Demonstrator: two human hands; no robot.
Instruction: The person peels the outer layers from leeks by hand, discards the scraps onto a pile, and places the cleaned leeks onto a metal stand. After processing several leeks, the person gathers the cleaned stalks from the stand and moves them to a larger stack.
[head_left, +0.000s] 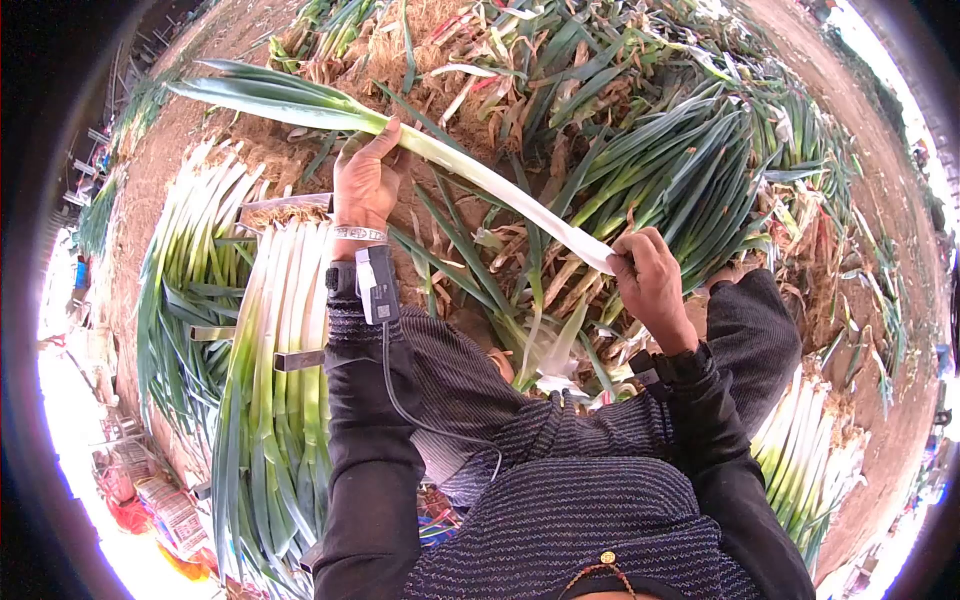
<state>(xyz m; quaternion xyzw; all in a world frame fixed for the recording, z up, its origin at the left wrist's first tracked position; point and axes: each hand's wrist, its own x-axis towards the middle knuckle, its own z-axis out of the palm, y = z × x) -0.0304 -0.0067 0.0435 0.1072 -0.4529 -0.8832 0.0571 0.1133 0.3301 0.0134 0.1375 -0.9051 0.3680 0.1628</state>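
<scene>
A long leek (490, 185) stretches across the middle of the view, its green leaves at the upper left and its white root end at the lower right. My left hand (366, 182) is closed around it where the green turns pale. At the white end, the fingers of my right hand (655, 283) pinch the tip, and the very end is hidden by them. Just below my left hand, a row of trimmed leeks (290, 330) lies in a metal rack (300, 359), white ends up.
A heap of dark green leeks (670, 170) lies beyond my right hand. Peeled leaves and dry scraps (590, 60) cover the ground around it. Another bundle of leeks (190, 230) rests at the far left, and one more bundle (805, 445) at the lower right.
</scene>
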